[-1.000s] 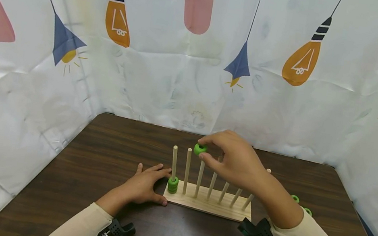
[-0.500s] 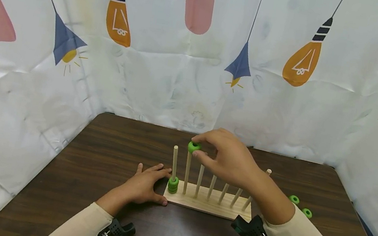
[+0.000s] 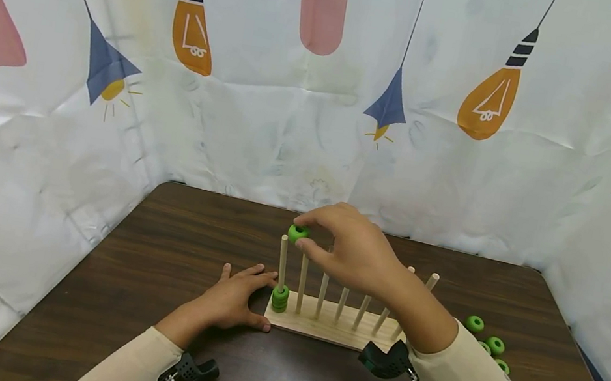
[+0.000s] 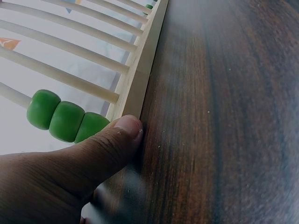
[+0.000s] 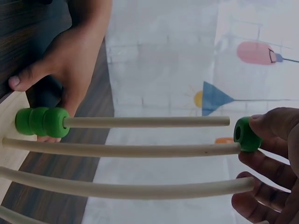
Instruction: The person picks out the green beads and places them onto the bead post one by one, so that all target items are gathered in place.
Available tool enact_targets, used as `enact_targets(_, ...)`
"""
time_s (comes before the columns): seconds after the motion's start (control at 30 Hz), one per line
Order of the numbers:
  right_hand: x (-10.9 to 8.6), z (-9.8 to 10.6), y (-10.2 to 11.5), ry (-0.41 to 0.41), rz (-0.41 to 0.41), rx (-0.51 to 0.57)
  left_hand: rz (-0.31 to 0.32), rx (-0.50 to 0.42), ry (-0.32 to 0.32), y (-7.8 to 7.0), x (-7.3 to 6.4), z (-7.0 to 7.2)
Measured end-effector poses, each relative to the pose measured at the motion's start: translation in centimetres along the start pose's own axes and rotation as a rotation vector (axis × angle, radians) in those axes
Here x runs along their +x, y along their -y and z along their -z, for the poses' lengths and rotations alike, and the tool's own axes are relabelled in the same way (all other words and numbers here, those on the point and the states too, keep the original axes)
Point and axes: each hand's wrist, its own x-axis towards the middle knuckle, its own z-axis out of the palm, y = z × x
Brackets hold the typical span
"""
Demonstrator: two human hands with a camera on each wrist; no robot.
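A wooden peg rack (image 3: 332,327) with a row of upright dowels stands on the table. My left hand (image 3: 232,299) holds its left end, thumb along the near edge and fingers at the far side. Several green beads (image 3: 279,298) are stacked at the foot of the leftmost dowel (image 5: 149,122). Above the rack, my right hand (image 3: 352,250) pinches a green bead (image 5: 249,135) between thumb and fingers. In the right wrist view this bead is just off the tip of the leftmost dowel, its hole partly facing it. The second dowel bears no beads.
Several loose green beads (image 3: 495,345) lie on the dark wooden table (image 3: 206,222) to the right of the rack, partly hidden by the right sleeve. A white curtain (image 3: 266,138) printed with lamps hangs behind the table.
My right hand has carried the pinched bead leftward along the dowel tops, from the third dowel toward the leftmost one. More loose beads show at the right. My left hand has stayed put.
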Motion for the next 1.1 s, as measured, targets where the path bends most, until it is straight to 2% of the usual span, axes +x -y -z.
enact_targets(0.47, 1.0, -0.8, 0.3, -0.001, 0.024, 0.018, 0.014, -0.012, 0.008, -0.2, 0.0, 0.0)
enact_targets(0.87, 1.1, -1.0, 0.3, 0.030, 0.005, 0.016, 0.010, -0.013, 0.008, -0.1, 0.1, 0.1)
enact_targets(0.97, 1.1, -1.1, 0.2, 0.048, -0.008, 0.012, 0.009, -0.012, 0.007, -0.1, 0.1, 0.1)
enact_targets(1.1, 0.6, -0.7, 0.0, 0.063, -0.064, 0.000, 0.013, -0.011, -0.001, 0.0, 0.1, 0.1)
